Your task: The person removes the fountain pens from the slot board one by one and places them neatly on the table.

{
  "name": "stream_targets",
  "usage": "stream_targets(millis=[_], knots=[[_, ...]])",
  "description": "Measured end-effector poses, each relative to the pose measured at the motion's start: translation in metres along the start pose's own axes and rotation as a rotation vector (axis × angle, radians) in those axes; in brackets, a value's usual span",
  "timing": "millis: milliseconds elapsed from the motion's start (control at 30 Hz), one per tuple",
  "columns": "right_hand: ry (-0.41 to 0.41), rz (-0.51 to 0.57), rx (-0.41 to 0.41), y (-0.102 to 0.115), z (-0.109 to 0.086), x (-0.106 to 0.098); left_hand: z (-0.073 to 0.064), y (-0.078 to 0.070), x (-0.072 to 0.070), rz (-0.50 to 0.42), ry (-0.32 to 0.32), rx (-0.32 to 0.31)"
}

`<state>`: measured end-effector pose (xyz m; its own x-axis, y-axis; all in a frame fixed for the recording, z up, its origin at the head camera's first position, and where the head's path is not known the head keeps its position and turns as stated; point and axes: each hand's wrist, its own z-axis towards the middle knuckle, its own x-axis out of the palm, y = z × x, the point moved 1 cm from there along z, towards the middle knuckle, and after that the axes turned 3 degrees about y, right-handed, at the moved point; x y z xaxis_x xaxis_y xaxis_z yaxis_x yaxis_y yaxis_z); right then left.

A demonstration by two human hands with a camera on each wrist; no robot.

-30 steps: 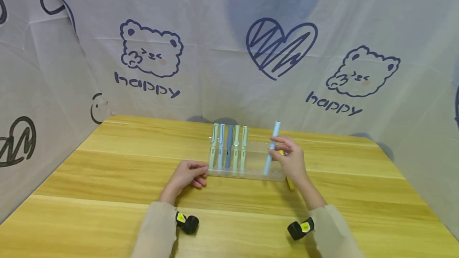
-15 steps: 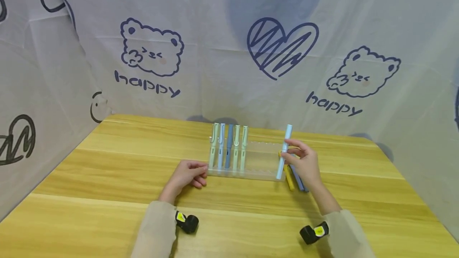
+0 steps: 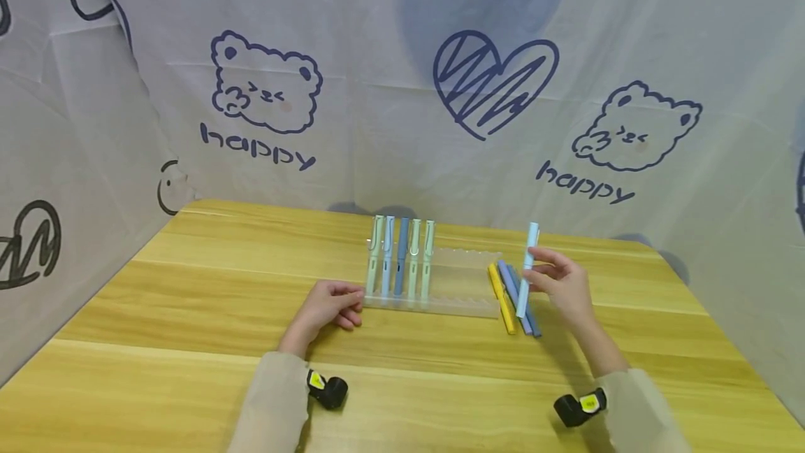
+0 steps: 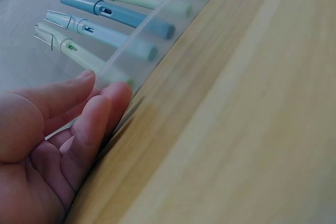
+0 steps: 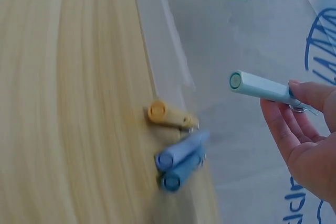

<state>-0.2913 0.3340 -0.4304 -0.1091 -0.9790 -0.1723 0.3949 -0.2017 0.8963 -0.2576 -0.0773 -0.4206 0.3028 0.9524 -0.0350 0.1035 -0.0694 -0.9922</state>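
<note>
While my left hand (image 3: 330,305) pinches clear rack (image 3: 465,275), left end | right hand (image 3: 561,291) grasps light-blue pen (image 3: 525,289) | yellow pen (image 3: 501,299) lies right of rack

The word "happy" (image 3: 258,148) stands in dark blue lowercase letters on the pale cloth (image 3: 377,152), below the left bear drawing (image 3: 267,86); a second "happy" (image 3: 585,183) slants below the right bear drawing (image 3: 636,128). The right wrist view catches partial sideways lettering (image 5: 293,203). Yellow labels (image 3: 316,380) on the black wrist cameras (image 3: 335,393) are too small to read.
</note>
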Motion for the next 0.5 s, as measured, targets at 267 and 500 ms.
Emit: stream_targets(millis=[267,500], knots=[[0.031,-0.109,0.106,0.001,-0.004,-0.021,-0.001,0.000,0.000,0.007,0.001,-0.003],[0.123,-0.169,0.270,0.073,-0.019,-0.006,-0.001,0.000,0.000,0.004,0.002,-0.003]])
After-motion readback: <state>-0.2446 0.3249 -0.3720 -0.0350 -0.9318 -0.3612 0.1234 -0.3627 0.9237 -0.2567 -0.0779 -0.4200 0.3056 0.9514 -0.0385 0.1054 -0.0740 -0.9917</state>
